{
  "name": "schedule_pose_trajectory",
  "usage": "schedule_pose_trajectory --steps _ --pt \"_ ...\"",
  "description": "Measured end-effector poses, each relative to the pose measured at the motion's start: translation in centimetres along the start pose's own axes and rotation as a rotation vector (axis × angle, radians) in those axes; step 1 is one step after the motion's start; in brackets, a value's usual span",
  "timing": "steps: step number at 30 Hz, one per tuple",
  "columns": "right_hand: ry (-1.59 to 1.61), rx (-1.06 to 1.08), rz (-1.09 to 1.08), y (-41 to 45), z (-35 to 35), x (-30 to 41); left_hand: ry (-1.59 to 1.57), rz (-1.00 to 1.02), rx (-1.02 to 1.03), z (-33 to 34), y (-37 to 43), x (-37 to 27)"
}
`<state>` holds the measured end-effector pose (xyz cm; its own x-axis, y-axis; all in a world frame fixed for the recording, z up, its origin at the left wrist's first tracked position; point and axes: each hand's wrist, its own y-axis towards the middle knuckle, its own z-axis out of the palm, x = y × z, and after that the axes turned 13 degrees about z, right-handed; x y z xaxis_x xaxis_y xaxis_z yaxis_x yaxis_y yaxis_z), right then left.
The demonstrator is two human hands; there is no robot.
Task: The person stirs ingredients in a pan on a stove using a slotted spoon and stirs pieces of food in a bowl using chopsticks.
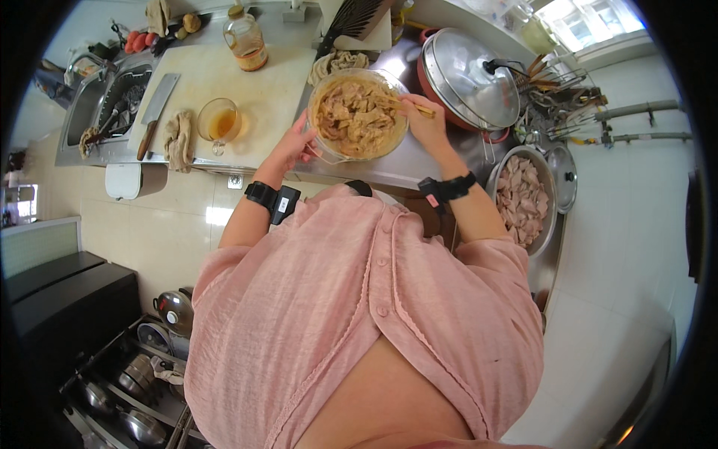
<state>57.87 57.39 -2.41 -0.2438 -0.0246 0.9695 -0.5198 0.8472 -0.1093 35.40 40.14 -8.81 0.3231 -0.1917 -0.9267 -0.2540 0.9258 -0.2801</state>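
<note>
A clear bowl (401, 137) of meat pieces coated in brown sauce stands at the counter's front edge. My left hand (297, 143) holds its left rim. In my right hand (424, 123) are wooden chopsticks (418, 106), their tips in the coated meat (356, 115). Left of the bowl, a glass cup (208, 115) with some amber liquid sits on a white cutting board (269, 84). A cleaver (161, 101) and a crumpled cloth (179, 137) lie near the board's left side. A jar (247, 45) with a little dark content stands at its back.
To the right are a red pan (432, 92) under a glass lid (471, 78) and a metal basin (552, 216) of pale raw meat pieces. A second cloth (336, 64) lies behind the bowl. At the far left is a sink (84, 126) with utensils and a black rack.
</note>
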Motion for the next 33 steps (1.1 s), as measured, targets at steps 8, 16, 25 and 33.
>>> schedule_pose_trajectory --steps 8,16,25,33 --pt "-0.160 0.308 -0.207 -0.9 3.3 -0.2 -0.014 0.008 0.018 -0.2 0.1 0.2" --pt "-0.295 0.585 -0.027 -3.4 -1.7 5.6 -0.009 -0.009 -0.031 0.2 -0.2 0.0" --pt "-0.484 0.358 -0.608 -1.2 3.5 -0.1 0.033 -0.013 -0.013 0.3 -0.1 -0.4" --pt "-0.148 0.091 -0.022 -0.1 -1.6 1.7 0.028 0.014 -0.024 0.0 0.2 0.6"
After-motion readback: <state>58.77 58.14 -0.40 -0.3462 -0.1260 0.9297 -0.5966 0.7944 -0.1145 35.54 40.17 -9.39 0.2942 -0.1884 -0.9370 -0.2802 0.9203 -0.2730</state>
